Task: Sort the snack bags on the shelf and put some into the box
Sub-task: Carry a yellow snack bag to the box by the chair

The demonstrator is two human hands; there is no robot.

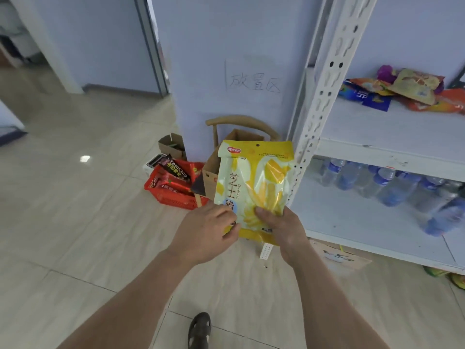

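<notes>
1. Head view, hidden bits: I see the yellow snack bag [254, 187] held upright in front of me; its lower corners are covered by both hands. It blocks most of the cardboard box [214, 170] behind it, so I can't tell what's inside the box.
2. Left hand [208, 230] is closed round the bag's lower left edge, thumb on the front. Right hand [279, 227] is clamped on the lower right, thumb pressed on the front, fingers behind & unseen.
3. Cut off: the shelf [392, 149] runs out of frame at right. The pile of snack bags [402, 91] on its upper board is partly cropped too. Water bottles [392, 187] on the lower board are blurred; labels unreadable.
4. Edges/room: the bag sits just left of the shelf's perforated upright [319, 107], near it. Open tiled floor [75, 197] to the left & below.
5. A red basket [173, 195] w/ snack packs sits on the floor just left of the box. A wooden chair back [241, 122] shows behind the box, against the white wall [226, 46], which has handwriting on it.
6. One sandalled foot [200, 331] at bottom centre.
</notes>
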